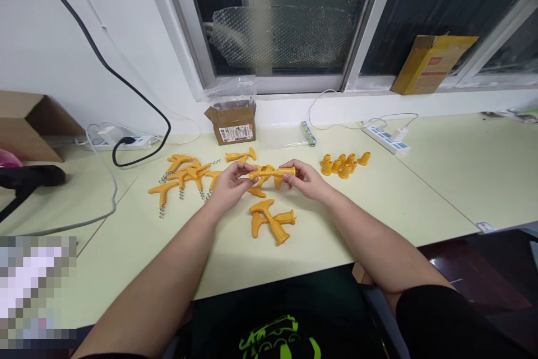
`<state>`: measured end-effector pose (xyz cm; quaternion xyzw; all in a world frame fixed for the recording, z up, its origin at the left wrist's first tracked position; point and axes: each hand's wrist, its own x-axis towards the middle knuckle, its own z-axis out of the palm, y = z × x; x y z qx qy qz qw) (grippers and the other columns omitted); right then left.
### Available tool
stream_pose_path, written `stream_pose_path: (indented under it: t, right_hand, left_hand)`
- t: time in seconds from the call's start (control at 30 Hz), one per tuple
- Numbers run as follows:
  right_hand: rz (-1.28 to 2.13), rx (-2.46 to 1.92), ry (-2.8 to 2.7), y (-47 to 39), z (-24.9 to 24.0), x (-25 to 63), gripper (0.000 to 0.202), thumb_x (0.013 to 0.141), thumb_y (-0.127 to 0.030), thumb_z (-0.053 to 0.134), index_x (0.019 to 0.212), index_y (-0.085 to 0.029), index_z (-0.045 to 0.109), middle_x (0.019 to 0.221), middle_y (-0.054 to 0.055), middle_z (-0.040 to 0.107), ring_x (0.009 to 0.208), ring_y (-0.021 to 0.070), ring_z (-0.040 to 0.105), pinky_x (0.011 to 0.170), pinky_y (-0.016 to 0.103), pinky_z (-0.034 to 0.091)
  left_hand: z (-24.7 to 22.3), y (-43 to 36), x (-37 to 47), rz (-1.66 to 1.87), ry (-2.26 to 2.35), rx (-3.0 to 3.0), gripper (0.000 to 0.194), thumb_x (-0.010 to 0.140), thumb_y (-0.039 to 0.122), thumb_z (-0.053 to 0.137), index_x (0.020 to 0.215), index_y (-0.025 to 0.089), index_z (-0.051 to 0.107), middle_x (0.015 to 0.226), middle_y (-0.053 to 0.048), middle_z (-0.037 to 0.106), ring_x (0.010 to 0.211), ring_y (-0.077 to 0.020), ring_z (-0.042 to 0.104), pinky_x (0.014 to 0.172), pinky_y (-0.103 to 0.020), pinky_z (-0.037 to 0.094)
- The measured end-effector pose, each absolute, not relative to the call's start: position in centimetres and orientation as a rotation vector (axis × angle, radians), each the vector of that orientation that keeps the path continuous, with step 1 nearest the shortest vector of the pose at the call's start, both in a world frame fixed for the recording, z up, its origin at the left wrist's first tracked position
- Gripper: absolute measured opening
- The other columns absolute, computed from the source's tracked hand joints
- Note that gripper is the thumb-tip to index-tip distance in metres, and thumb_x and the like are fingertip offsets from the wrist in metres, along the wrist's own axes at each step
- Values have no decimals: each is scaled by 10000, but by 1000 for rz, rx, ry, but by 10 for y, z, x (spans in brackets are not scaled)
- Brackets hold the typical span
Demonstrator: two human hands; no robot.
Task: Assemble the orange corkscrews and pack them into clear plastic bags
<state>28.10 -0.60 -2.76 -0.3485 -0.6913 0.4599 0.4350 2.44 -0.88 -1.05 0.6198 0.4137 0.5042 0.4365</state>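
Observation:
Held level above the table between both hands is a yellow corkscrew with a ribbed sleeve on its shaft. The fingers of my left hand pinch its handle end. At the sleeve end, my right hand grips with thumb and fingers. Below the hands lie two sleeved corkscrews, one crossing the other. More yellow pieces sit behind the held one, partly hidden by it. To the left, several corkscrews with bare metal spirals lie in a heap. Several loose yellow sleeves stand grouped at the right.
An opened cardboard box with a plastic liner stands by the wall, beside a clear plastic bag. Power strips with cables lie on the table. A black cable hangs at the left. A yellow carton leans against the window.

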Motion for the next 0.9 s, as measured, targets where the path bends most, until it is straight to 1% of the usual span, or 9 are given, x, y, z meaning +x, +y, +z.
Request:
stream_pose_path:
  t: [0.1,0.2,0.27,0.33,0.47,0.57,0.63,0.77,0.9]
  right_hand:
    - [952,-928,-1860,-8,-25,284,383,963,-495,626,1244,-233,623,929,30,699,706,168,625,697,329,550]
    - [651,-866,-2017,-7,-22,286,295,980,-402,604,1225,-241,644,1070,79,699,892,217,650,840,389,551]
    - [494,-765,-2086,-6,-22,287,226,982,-329,578,1174,-236,653,1103,104,678,1022,248,639,928,426,531]
    - [405,-730,-2107,-4,-22,287,187,972,-280,558,1130,-238,649,1093,110,663,1067,259,625,962,446,515]
    - [332,-925,-2065,-2,-21,291,155,911,-262,597,1064,-247,616,1071,97,673,1056,276,608,970,464,489]
    - [292,-1181,-1981,1,-19,303,184,856,-295,639,1021,-241,579,1051,87,662,1024,279,582,910,427,482]
    - [293,-1325,-1955,4,-17,315,241,833,-290,641,1056,-237,567,1038,76,653,970,268,573,858,401,474]
    - [342,-1491,-1984,11,-18,340,485,806,-207,620,1284,-245,547,1111,74,669,1046,277,560,872,386,460]
    - [310,-1615,-1964,14,-17,354,357,772,-155,619,1118,-242,635,1109,71,697,1159,301,518,939,400,437]
  left_hand:
    - [-14,-5,24,1248,1041,1499,439,720,418,867,984,196,594,843,-19,672,775,-158,683,701,-283,576]
    - [-17,-3,26,1194,1067,1316,450,765,446,819,1050,230,545,692,51,594,543,-97,568,506,-202,445]
    - [-16,-3,26,1176,1081,1161,427,777,426,795,1065,251,532,633,81,541,472,-72,498,449,-165,350]
    - [-14,-2,24,1172,1087,1072,403,767,395,787,1056,249,547,611,84,520,467,-71,498,440,-154,326]
    - [-9,4,11,1214,1179,1093,401,762,380,776,1072,220,577,654,39,615,538,-113,612,504,-196,465]
    - [-7,13,-6,1372,1259,1145,371,779,389,762,1060,198,614,774,-9,694,658,-145,695,627,-264,582]
    - [-7,19,-18,1480,1289,1189,323,783,398,760,1001,180,661,896,-43,724,740,-152,718,691,-286,610]
    - [-9,27,-40,1588,1405,1205,335,793,434,751,1005,178,709,977,-67,729,750,-163,719,668,-289,609]
    - [-15,27,-49,1300,1581,1453,363,785,469,758,1015,188,734,928,-75,745,658,-167,692,555,-254,525]
